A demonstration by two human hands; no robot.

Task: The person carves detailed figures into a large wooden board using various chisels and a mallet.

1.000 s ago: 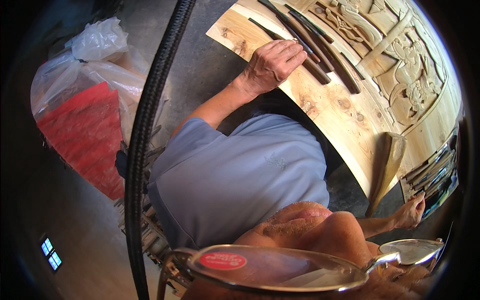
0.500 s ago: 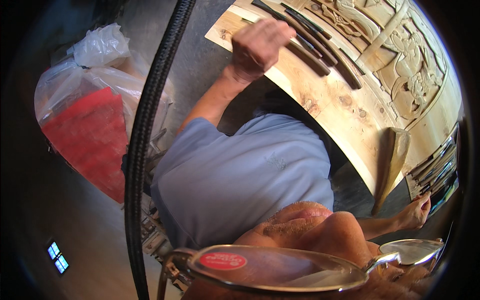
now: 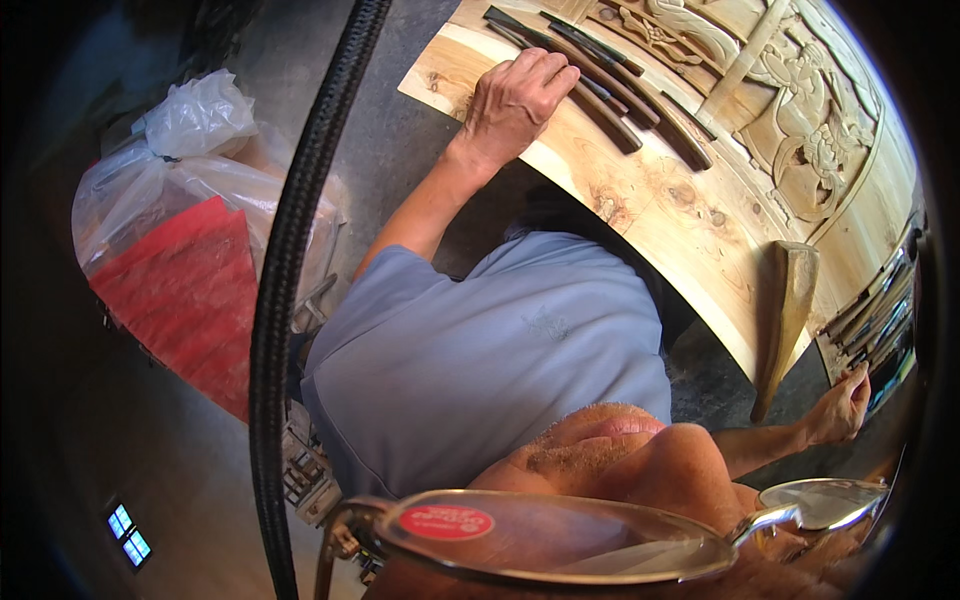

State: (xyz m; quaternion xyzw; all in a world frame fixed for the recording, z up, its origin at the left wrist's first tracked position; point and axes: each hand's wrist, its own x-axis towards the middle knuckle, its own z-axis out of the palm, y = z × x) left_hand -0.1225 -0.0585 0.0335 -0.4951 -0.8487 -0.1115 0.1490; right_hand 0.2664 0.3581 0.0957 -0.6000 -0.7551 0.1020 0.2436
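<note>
At the left end of a pale wooden bench [image 3: 690,225], a carver's left hand [image 3: 520,105] bends, knuckles up and fingers half curled, over a chisel [image 3: 613,123]; whether it grips the tool or only rests there cannot be made out. The right hand [image 3: 838,408], loosely curled, is just beside a row of tools [image 3: 880,325] at far right, its contact unclear. Bare planks run along the near edge between the chisel and a mallet [image 3: 795,290], whose narrow end overhangs that edge. Close on the far side lie more chisels [image 3: 688,147], then a relief-carved panel [image 3: 800,160]. The chisel, lying lengthwise, shows a dark, slim blade leftward and a rounded brown handle rightward.
</note>
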